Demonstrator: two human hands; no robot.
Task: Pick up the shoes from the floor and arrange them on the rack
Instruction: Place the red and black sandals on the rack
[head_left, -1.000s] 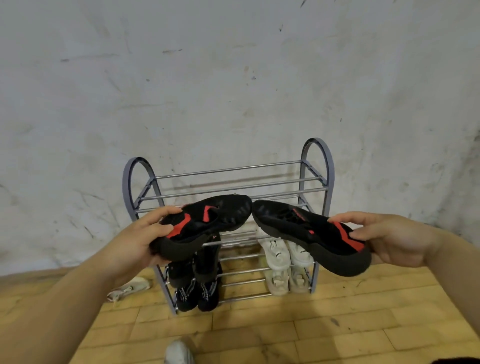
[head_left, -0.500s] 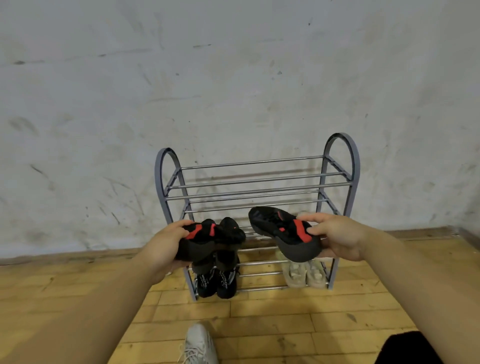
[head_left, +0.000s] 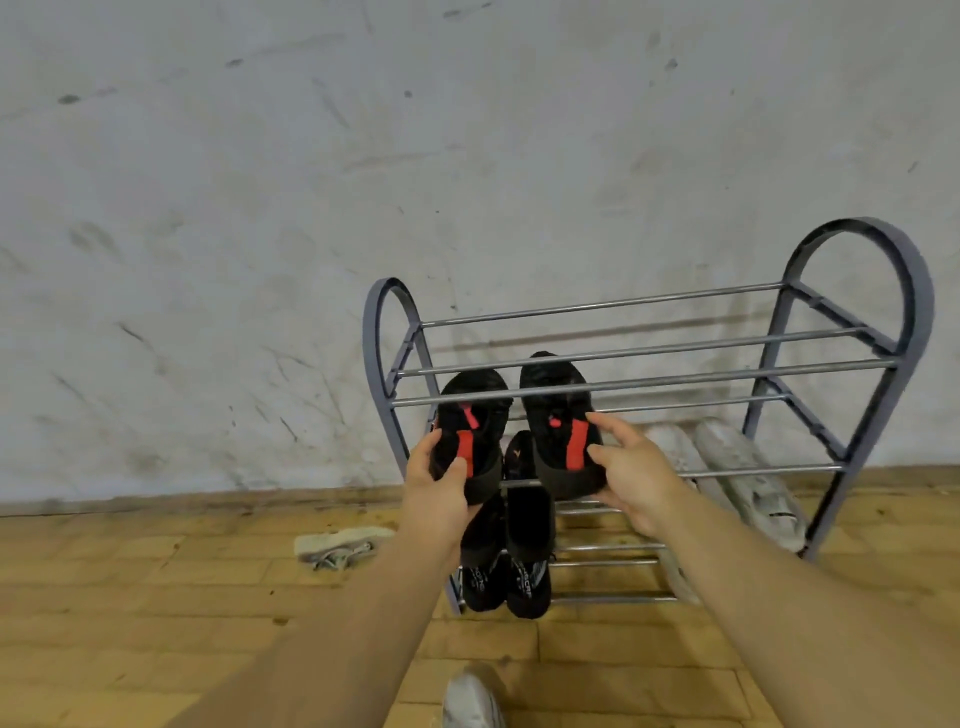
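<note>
Both hands are at the rack. The left hand (head_left: 439, 488) grips the left-hand black fabric shoe with the red stripe (head_left: 470, 426), fingers & thumb curled round its heel. The right hand (head_left: 631, 467) pinches the heel of the right-hand black fabric shoe with the red stripe (head_left: 556, 410), thumb one side, fingers the other. Toes point away from the person, tucked under the front top bars of the grey metal tube rack with arched ends (head_left: 914, 291); heels are out, in the hands.

Step in hand, by the look of it: seating the pair on the tier just under the top. To do it well, slide both in level, soles resting across the bars, toes lined up, pair side by side, then let go. A heel hanging off the front bar prob. tips.

The shoes are low, soft, matt black, w/ a red tab nr the heel.

Directly below the hands sits a black pair w/ white lettering (head_left: 506, 582). Right of the right hand are whitish worn shoes (head_left: 737, 467). Left of the left hand, a pale laced shoe (head_left: 340, 543) lies on the wooden plank floor (head_left: 156, 597).
</note>
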